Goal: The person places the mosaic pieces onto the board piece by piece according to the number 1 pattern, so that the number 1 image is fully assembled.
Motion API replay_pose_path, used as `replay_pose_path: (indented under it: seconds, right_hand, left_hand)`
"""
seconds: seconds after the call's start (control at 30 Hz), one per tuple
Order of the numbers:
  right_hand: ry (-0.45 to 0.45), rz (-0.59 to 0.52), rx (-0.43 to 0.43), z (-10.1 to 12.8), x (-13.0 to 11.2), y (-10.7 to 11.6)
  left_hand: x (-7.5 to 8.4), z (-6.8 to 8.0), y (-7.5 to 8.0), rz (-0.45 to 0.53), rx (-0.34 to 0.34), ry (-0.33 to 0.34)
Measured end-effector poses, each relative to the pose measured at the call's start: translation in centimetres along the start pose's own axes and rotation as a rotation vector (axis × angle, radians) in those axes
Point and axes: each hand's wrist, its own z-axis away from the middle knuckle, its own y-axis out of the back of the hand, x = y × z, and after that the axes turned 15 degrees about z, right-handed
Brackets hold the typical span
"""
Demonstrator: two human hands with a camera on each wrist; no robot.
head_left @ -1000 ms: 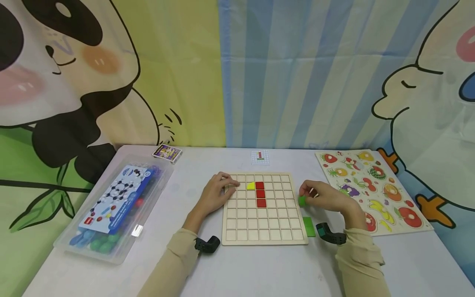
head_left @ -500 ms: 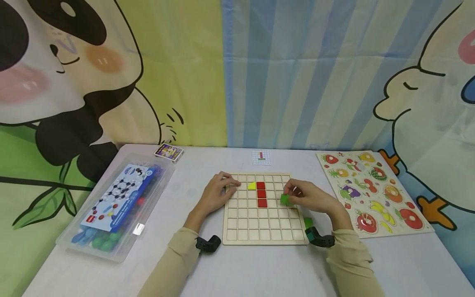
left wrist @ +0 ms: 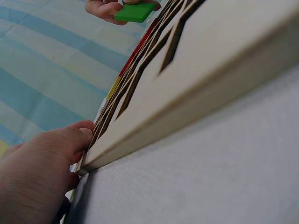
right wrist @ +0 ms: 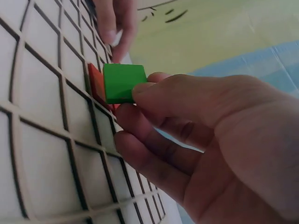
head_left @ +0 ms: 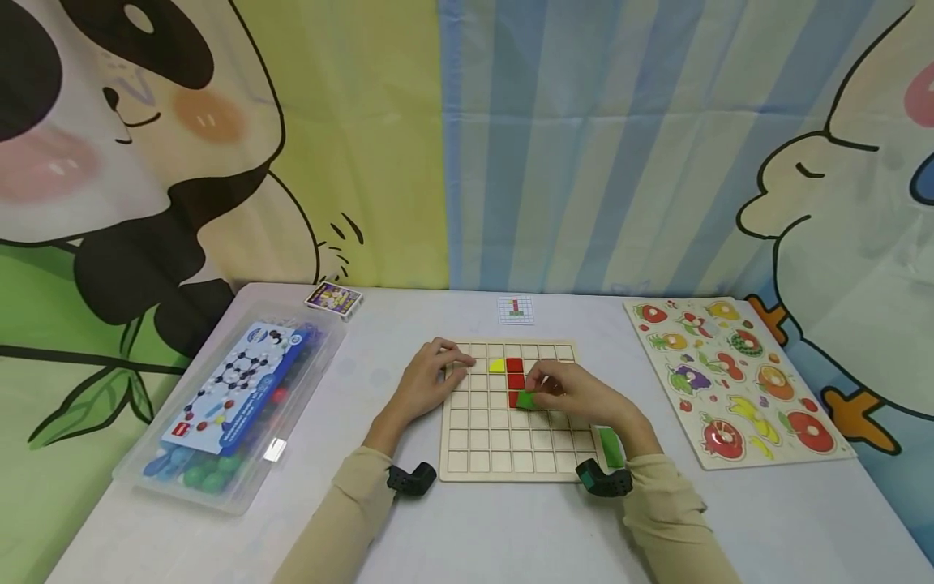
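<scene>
A cartoon backdrop of a panda and striped cloth hangs behind a pale table (head_left: 474,527) that fills the lower half of the head view; at its centre lies a wooden grid board (head_left: 511,454), with a clear plastic box of coloured balls (head_left: 226,405) at the lower left, a fruit peg puzzle (head_left: 730,381) at the right, a small pattern card (head_left: 515,309) just beyond the board and a little purple card box (head_left: 333,298) further left; the left hand (head_left: 426,381) rests with relaxed, spread fingers on the board's upper-left corner, pressing it down and gripping nothing; the right hand (head_left: 576,396) has its fingers curled and pinches a green square tile (head_left: 525,399) between thumb and fingertips, which the right wrist view shows plainly (right wrist: 124,83); the tile is tilted, not yet lying flat, and hovers at the lower end of a column of three red tiles (head_left: 514,381), partly over the lowest one, with a yellow piece (head_left: 496,366) seated just left of the column's top; the empty cell directly below the red column sits just down-frame of the tile, so the right hand is clearly the nearer one, the left being well to the left; a second green tile (head_left: 611,446) lies on the table just beside the board's right edge, near the right wrist.
</scene>
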Motion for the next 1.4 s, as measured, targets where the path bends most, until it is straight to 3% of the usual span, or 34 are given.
replay_pose_path:
  seconds: [0.4,0.7,1.4]
  right_hand:
    - [0.077,0.066,0.01,-1.6,-2.3,-2.3]
    - [0.019,0.125,0.006,-1.6,-2.6,-2.7]
    - [-0.005,0.186,0.023,-1.8,-3.1,-2.5]
  left_hand:
    - [-0.1,0.0,0.0,0.005,0.004,0.012]
    - [-0.1,-0.1,-0.2,0.005,-0.02,0.044]
    - [-0.2,-0.2,0.0,0.006,-0.023,0.044]
